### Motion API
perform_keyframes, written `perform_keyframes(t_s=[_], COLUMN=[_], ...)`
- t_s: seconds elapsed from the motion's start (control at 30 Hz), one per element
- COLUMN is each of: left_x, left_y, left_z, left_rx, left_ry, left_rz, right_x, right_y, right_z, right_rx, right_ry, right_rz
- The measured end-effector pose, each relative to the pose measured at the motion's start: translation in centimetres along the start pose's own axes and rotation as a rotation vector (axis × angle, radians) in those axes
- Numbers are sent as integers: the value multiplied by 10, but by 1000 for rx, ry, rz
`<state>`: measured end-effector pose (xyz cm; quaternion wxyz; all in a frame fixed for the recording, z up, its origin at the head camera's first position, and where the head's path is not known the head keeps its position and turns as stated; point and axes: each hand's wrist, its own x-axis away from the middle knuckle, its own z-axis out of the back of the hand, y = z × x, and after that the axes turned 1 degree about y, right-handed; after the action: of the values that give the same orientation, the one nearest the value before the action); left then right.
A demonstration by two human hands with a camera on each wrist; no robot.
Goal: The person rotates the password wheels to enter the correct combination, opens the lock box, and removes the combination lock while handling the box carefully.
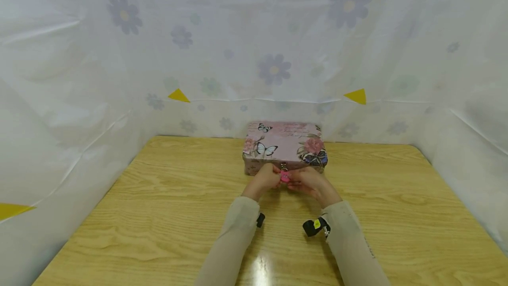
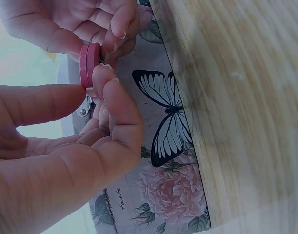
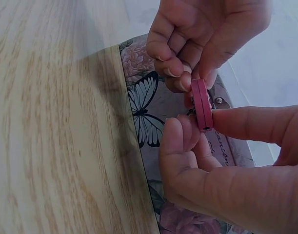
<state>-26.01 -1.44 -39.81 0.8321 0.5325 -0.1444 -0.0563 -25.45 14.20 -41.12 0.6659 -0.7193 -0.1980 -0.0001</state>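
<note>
A pink padlock [image 1: 285, 176] hangs at the metal clasp [image 1: 283, 166] on the front of a pink box [image 1: 285, 142] printed with flowers and butterflies. My left hand [image 1: 268, 177] pinches one side of the padlock between thumb and curled fingers. From the other side, my right hand [image 1: 311, 182] pinches it the same way. In the left wrist view, the padlock [image 2: 90, 66] is edge-on, with the left thumb at its lower end. The right wrist view shows the padlock [image 3: 202, 105] between both hands' fingertips. The box's lid is down.
The box stands near the back edge of a wood-grain table [image 1: 178, 215]. Behind it hangs a white flower-print sheet [image 1: 238, 56], which also covers both sides. Black straps [image 1: 313, 227] with camera gear sit at the wrists.
</note>
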Motion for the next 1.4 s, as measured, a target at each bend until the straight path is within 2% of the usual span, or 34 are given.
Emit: perform_keyframes(t_s=[0.43,0.53,0.67,0.77,0.9,1.0,1.1,1.4], left_x=[1,-10,-55,-60,-19,-2,4,0], left_y=[0,-9,-53,-57,-17,-3,2,1], left_z=[0,-2,-12,-13,-5,-3,-1,0], left_rx=[-3,-25,-3,32,16,13,15,43], left_ry=[13,17,-7,-23,2,14,11,-8], left_rz=[12,9,-54,-36,17,6,-2,15], right_x=[0,1,3,3,2,1,0,-1], right_y=[1,1,-1,-1,0,1,1,0], right_z=[1,1,0,0,1,1,1,1], right_rx=[-35,-30,-7,0,-6,-9,-7,5], right_ry=[9,9,7,5,-10,-12,-10,2], right_rz=[-1,-7,-24,-29,-22,-22,-24,-13])
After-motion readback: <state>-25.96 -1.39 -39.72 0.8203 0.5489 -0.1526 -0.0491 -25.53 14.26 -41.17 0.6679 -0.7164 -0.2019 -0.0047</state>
